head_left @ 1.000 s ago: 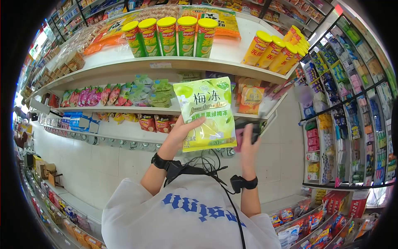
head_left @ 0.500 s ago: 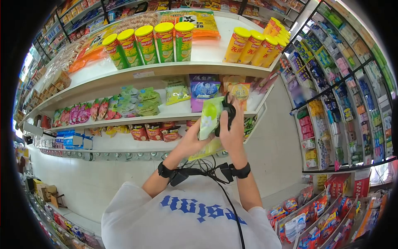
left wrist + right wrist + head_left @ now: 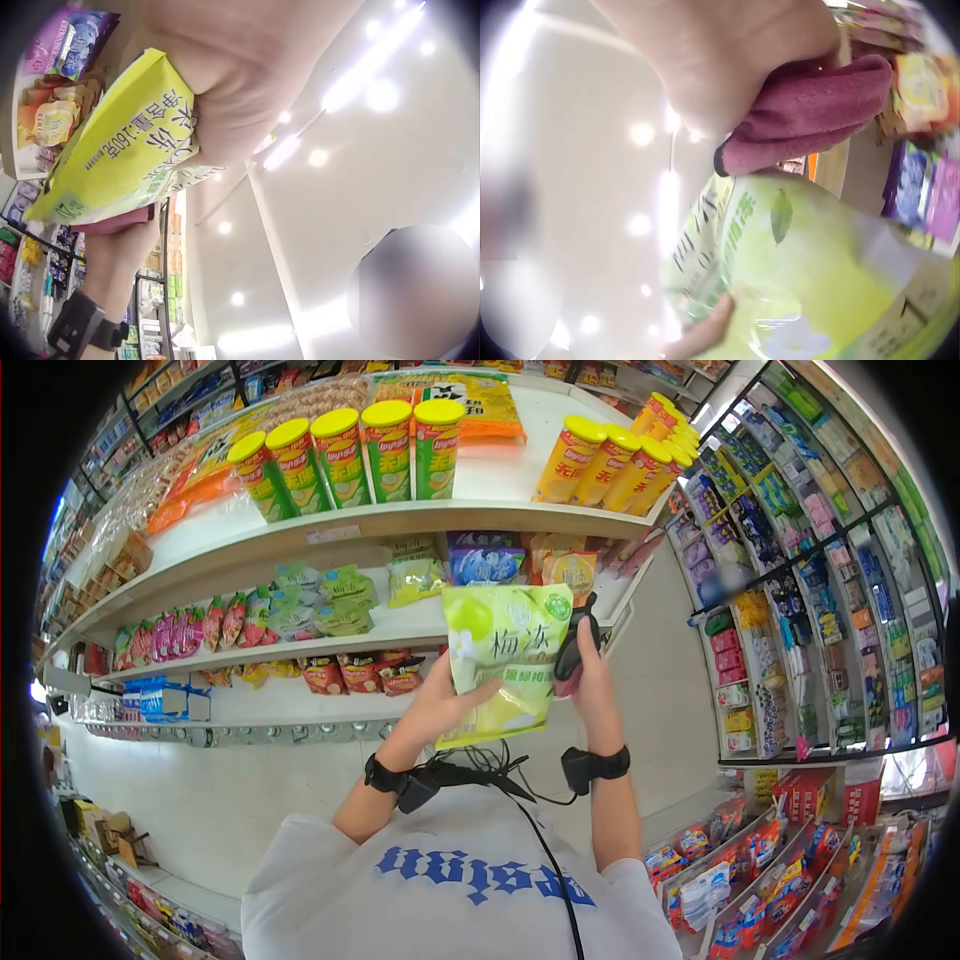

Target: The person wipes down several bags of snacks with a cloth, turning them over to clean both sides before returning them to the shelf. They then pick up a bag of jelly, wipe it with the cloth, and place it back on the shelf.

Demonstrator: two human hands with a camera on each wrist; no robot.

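A yellow-green snack bag (image 3: 505, 655) is held up in the air in front of the shelves (image 3: 400, 520), between chest height and the middle shelf. Its long axis is set roughly upright in the head view, tilted a little; the top edge is pointed towards the shelves, the bottom edge towards the person's chest, and the printed face is turned to the head camera. The bag is grasped at its lower left by the left hand (image 3: 440, 705), with the fingers curled round its edge and the thumb laid across the front. A dark-red item (image 3: 810, 112), which looks like a folded cloth, is clenched in the fingers of the right hand (image 3: 592, 680) and is kept just beside the bag's right edge; whether the two are touching cannot be told. On the top shelf a row of green canisters (image 3: 340, 455) with yellow lids is stood upright, yellow canisters (image 3: 610, 460) are lined up to the right, and orange bags (image 3: 480, 400) are laid flat behind. The middle shelf is filled with small green packets (image 3: 330, 600), pink packets (image 3: 170, 635), a blue bag (image 3: 485, 565) and an orange bag (image 3: 570, 572); red packets (image 3: 360, 675) are seen on the shelf below. A white tiled floor (image 3: 230, 780) is seen beneath, and a rack (image 3: 800, 590) of small goods is stood to the right.
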